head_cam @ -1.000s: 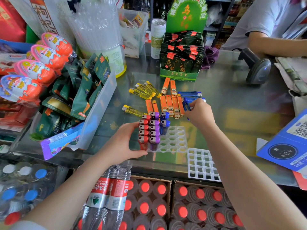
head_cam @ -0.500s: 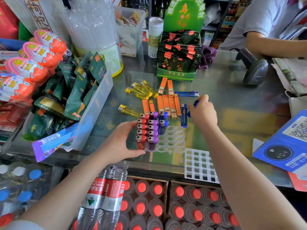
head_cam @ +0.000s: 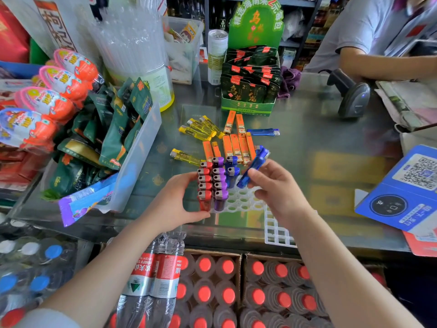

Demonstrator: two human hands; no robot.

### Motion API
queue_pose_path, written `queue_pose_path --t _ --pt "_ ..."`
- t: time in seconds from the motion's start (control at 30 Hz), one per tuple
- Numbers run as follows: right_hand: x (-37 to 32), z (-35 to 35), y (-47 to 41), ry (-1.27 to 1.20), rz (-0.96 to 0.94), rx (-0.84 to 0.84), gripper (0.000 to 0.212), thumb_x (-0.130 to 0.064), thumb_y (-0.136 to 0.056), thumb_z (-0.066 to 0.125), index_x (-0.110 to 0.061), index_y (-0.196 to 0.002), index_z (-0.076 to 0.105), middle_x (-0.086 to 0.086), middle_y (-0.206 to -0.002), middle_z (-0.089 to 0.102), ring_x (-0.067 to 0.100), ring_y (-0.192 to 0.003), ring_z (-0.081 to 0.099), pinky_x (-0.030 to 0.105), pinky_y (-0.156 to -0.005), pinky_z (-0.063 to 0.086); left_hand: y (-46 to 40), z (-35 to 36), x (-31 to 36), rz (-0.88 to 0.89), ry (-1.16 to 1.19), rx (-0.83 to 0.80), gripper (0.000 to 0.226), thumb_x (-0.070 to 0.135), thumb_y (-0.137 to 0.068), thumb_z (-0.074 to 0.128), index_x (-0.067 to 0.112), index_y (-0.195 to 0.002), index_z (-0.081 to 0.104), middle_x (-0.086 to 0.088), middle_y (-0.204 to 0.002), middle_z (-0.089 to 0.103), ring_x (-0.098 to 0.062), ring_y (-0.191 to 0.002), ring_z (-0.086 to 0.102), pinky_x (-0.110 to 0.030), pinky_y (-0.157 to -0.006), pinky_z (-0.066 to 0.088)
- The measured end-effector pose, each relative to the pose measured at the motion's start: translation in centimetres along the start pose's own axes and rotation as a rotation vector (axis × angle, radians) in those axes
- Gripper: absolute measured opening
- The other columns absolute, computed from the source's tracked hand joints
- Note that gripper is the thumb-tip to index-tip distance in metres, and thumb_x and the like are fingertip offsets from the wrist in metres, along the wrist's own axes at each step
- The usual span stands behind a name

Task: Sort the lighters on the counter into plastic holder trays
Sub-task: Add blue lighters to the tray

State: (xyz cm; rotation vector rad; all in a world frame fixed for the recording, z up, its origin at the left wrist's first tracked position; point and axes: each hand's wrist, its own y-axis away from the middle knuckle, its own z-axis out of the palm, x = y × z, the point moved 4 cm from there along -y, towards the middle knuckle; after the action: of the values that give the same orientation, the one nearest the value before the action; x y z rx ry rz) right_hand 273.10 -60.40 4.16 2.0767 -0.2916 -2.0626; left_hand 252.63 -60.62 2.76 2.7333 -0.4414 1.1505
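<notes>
right hand [head_cam: 279, 190] now lifted over perforated white tray [head_cam: 246, 200], fingers pinching glossy blue lighter [head_cam: 254, 168], left hand [head_cam: 175, 200] gripping tray edge

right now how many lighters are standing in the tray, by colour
red lighters: 5
purple lighters: 5
blue lighters: 2
total: 12 in the tray
not counted: held blue lighter in right hand

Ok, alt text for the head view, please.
The right hand holds a blue lighter over a white holder tray on a glass counter, while the left hand steadies the tray. Red and purple lighters fill two rows; orange and yellow ones lie loose behind.
</notes>
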Motion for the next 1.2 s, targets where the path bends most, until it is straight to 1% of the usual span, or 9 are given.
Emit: queue_pose_path --t 0.07,0.17,0.33,0.43,0.6,0.77,0.8,0.93,1.2 --pt "1.0 1.1 1.0 -0.106 0.013 -0.041 0.01 -0.005 -0.087 0.054 -0.013 -0.085 0.06 0.009 -0.079 0.059 0.005 -0.053 0.05 0.018 -0.049 0.034 0.4 0.0 0.1 0.007 0.002 0.021 0.065 0.034 -0.06 0.081 0.036 -0.113 0.044 0.021 -0.109 0.045 0.001 -0.105 0.037 -0.024 -0.087 0.032" --pt "1.8 1.7 1.8 -0.139 -0.001 0.027 0.014 -0.004 -0.088 0.054 -0.014 -0.079 0.06 0.013 -0.077 0.056 0.006 -0.047 0.042 0.017 -0.048 0.034 1.1 0.1 0.0 0.012 -0.02 0.04 0.067 0.038 -0.06 0.08 0.03 -0.118 0.047 0.018 -0.111 0.046 0.001 -0.104 0.038 -0.022 -0.086 0.031" --pt "1.4 2.4 2.6 0.057 -0.126 0.112 0.015 -0.007 -0.086 0.058 -0.02 -0.078 0.058 -0.002 -0.065 0.057 0.004 -0.051 0.046 0.018 -0.055 0.043 2.2 0.1 -0.4 0.008 -0.019 0.038 0.071 0.038 -0.059 0.081 0.026 -0.12 0.048 0.014 -0.113 0.05 -0.002 -0.104 0.04 -0.026 -0.089 0.035" --pt "1.5 3.0 3.1 0.251 -0.197 0.079 0.022 -0.006 -0.086 0.057 -0.028 -0.082 0.057 0.005 -0.085 0.061 0.0 -0.059 0.055 0.017 -0.062 0.048 2.4 0.1 -0.6 0.01 -0.023 0.022 0.072 0.038 -0.06 0.081 0.026 -0.123 0.047 0.012 -0.117 0.051 -0.003 -0.106 0.04 -0.026 -0.089 0.033" --pt "2.0 3.2 4.0 0.441 -0.28 0.158 0.017 -0.006 -0.082 0.062 -0.013 -0.095 0.053 -0.005 -0.07 0.06 0.015 -0.066 0.058 0.031 -0.065 0.046 2.6 0.0 -0.4 0.018 -0.002 0.019 0.069 0.035 -0.063 0.08 0.025 -0.123 0.047 0.008 -0.121 0.053 -0.008 -0.112 0.042 -0.028 -0.092 0.033" --pt "1.6 3.8 3.7 0.553 -0.363 0.158 0.013 -0.007 -0.086 0.058 -0.003 -0.097 0.054 -0.014 -0.07 0.057 -0.006 -0.058 0.055 0.008 -0.055 0.039 2.7 -0.2 -0.1 0.023 0.002 0.001 0.073 0.032 -0.065 0.079 0.025 -0.128 0.043 0.017 -0.116 0.044 0.0 -0.109 0.035 -0.024 -0.091 0.027" --pt "1.5 3.9 3.6 0.586 -0.37 0.14 0.014 -0.008 -0.087 0.058 -0.001 -0.098 0.054 -0.009 -0.072 0.059 -0.004 -0.059 0.054 0.009 -0.056 0.04 2.7 -0.2 -0.1 0.022 0.003 -0.002 0.074 0.032 -0.065 0.079 0.025 -0.129 0.042 0.016 -0.117 0.045 0.001 -0.109 0.034 -0.024 -0.091 0.027" --pt "1.1 3.7 3.2 0.724 -0.432 0.137 0.012 -0.012 -0.087 0.058 -0.003 -0.091 0.053 0.011 -0.088 0.065 0.026 -0.075 0.061 0.043 -0.066 0.053 2.6 -0.1 -0.5 0.013 0.002 -0.012 0.076 0.034 -0.065 0.079 0.027 -0.13 0.04 0.009 -0.126 0.049 -0.001 -0.111 0.035 -0.025 -0.091 0.028" --pt "0.9 3.3 2.5 0.936 -0.49 0.138 0.023 -0.02 -0.084 0.063 0.0 -0.085 0.051 0.013 -0.073 0.065 0.032 -0.066 0.064 0.042 -0.058 0.051 2.1 -0.2 -0.8 -0.009 -0.017 -0.034 0.078 0.035 -0.065 0.078 0.027 -0.131 0.038 0.006 -0.133 0.047 -0.009 -0.121 0.04 -0.025 -0.094 0.029"
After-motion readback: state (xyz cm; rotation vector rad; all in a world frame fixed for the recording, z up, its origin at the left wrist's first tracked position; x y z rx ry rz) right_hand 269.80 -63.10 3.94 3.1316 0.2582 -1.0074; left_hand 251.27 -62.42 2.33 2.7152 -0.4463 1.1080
